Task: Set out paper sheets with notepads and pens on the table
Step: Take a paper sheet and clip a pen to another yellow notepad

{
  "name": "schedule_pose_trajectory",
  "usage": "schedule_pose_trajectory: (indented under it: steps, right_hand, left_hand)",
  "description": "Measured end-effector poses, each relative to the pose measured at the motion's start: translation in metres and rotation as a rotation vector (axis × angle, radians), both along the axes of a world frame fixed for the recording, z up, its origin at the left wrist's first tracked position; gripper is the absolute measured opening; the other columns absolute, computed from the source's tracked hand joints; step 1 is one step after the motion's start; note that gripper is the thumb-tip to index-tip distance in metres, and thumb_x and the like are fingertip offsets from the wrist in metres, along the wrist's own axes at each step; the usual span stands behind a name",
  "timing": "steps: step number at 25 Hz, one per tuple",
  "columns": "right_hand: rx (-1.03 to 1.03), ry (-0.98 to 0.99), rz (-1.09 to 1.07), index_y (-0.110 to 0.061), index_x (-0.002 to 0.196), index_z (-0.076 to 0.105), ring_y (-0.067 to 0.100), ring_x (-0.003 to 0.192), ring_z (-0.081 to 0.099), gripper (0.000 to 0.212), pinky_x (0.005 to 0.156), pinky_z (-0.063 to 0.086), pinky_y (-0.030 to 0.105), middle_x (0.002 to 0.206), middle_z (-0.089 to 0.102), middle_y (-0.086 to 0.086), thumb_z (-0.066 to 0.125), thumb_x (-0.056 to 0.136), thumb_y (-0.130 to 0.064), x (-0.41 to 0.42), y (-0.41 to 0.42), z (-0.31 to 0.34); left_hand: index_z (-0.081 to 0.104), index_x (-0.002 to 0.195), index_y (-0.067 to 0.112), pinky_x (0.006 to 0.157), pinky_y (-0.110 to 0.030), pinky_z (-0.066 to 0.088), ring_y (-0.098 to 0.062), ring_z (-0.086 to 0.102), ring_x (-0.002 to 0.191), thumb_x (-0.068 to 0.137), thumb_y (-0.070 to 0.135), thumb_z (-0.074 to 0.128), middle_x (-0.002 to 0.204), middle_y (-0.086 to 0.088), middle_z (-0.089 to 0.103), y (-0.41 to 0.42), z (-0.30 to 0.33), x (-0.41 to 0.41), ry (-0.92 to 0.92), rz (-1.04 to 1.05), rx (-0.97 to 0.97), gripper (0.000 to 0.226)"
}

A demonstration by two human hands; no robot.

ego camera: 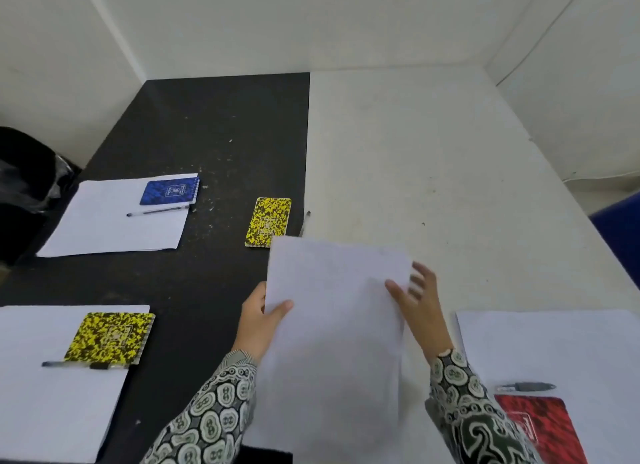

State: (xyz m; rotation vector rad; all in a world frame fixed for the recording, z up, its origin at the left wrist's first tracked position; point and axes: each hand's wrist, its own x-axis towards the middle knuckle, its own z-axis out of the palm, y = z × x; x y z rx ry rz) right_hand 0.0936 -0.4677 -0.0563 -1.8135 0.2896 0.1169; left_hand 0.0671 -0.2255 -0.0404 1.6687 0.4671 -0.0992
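Paper sheet (332, 325) held above the table's black/white seam, left hand (258, 321) pinching its left edge, right hand (417, 300) with fingers spread loose at the right edge. Loose yellow notepad (268, 222) and pen (304, 222) lie just beyond. Risk: sheet lands on them or skews, since one hand barely holds.

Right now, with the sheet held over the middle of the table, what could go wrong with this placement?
1. The held sheet overlaps the near corner of the lone yellow notepad; laid straight down, it could cover or push it.
2. The pen beside that notepad lies close to the sheet's far edge and may get nudged or hidden.
3. The left hand pinches one edge while the right hand has its fingers spread, so the sheet could sag or land crooked.
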Motion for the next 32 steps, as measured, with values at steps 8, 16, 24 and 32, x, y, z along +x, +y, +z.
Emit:
schedule_pose_trajectory:
  steps: [8,16,24,32]
  right_hand:
    - [-0.163,0.056,-0.066,-0.005,0.12,0.049,0.04,0.098,0.061,0.037,0.072,0.037,0.032,0.103,0.065,0.022,0.048,0.09,-0.026,-0.028,0.028,-0.041]
    - [-0.304,-0.068,-0.083,-0.002,0.11,0.051,0.045,0.085,0.063,0.039,0.064,0.035,0.032,0.093,0.068,0.024,0.037,0.087,-0.03,-0.023,0.033,-0.048]
    - [-0.285,-0.028,-0.088,0.005,0.121,0.045,0.045,0.097,0.061,0.035,0.083,0.047,0.045,0.109,0.062,0.032,0.05,0.091,-0.013,-0.029,0.037,-0.033]
    - [-0.035,-0.128,0.093,-0.006,0.127,0.047,0.013,0.101,0.055,0.039,0.085,0.044,0.019,0.116,0.058,0.007,0.053,0.088,-0.003,-0.07,0.001,0.033]
  left_hand:
    - [0.036,0.138,0.016,0.112,-0.039,0.022,-0.025,0.026,0.134,0.095,0.018,0.041,0.142,-0.008,0.037,0.016,-0.022,0.108,0.008,-0.2,0.575,0.043]
    - [0.056,0.11,0.021,0.106,-0.051,0.03,-0.03,0.046,0.124,0.082,0.052,0.054,0.137,-0.005,0.047,0.065,-0.048,0.121,0.081,-0.092,1.116,0.041]
    - [0.046,0.117,0.019,0.095,-0.033,0.036,-0.026,0.039,0.118,0.069,0.029,0.077,0.13,-0.004,0.041,0.09,-0.022,-0.031,0.137,-0.273,0.886,0.058]
    - [0.012,0.145,0.02,0.119,-0.042,0.004,-0.023,0.012,0.141,0.073,0.032,0.071,0.149,-0.001,0.014,0.077,0.015,-0.12,0.268,-0.79,0.862,0.094]
